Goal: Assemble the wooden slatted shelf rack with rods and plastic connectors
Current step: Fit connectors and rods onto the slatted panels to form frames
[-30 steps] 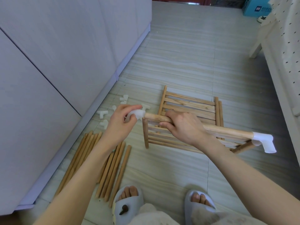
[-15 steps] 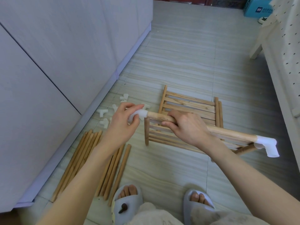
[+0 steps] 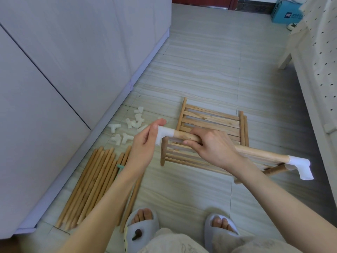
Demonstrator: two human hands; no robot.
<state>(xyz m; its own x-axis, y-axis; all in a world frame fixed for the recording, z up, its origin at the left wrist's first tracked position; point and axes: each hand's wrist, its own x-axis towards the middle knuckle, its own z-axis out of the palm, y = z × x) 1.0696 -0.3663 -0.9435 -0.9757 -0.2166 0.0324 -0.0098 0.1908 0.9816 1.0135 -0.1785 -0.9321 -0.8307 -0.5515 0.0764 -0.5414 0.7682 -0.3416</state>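
Note:
My right hand (image 3: 211,147) grips a thick wooden rod (image 3: 259,153) held level above the floor. A white plastic elbow connector (image 3: 163,135) caps the rod's left end, and another white connector (image 3: 300,167) caps its right end. My left hand (image 3: 144,143) is at the left connector with straight fingers, palm against its end. Below the rod, wooden slatted shelf panels (image 3: 209,121) lie stacked on the floor. Several loose white connectors (image 3: 127,128) lie to the left of the panels. A bundle of several wooden rods (image 3: 94,185) lies near the cabinet base.
Grey cabinet doors (image 3: 63,61) run along the left. A white furniture leg and dotted cloth (image 3: 313,57) stand at the right. A blue box (image 3: 284,12) sits far back. My slippered feet (image 3: 142,227) are at the bottom. A small teal object (image 3: 120,168) lies among the rods.
My left hand has stopped gripping the left connector and now lies flat against its end. The connector's open leg now points down. The rod has stayed nearly in place.

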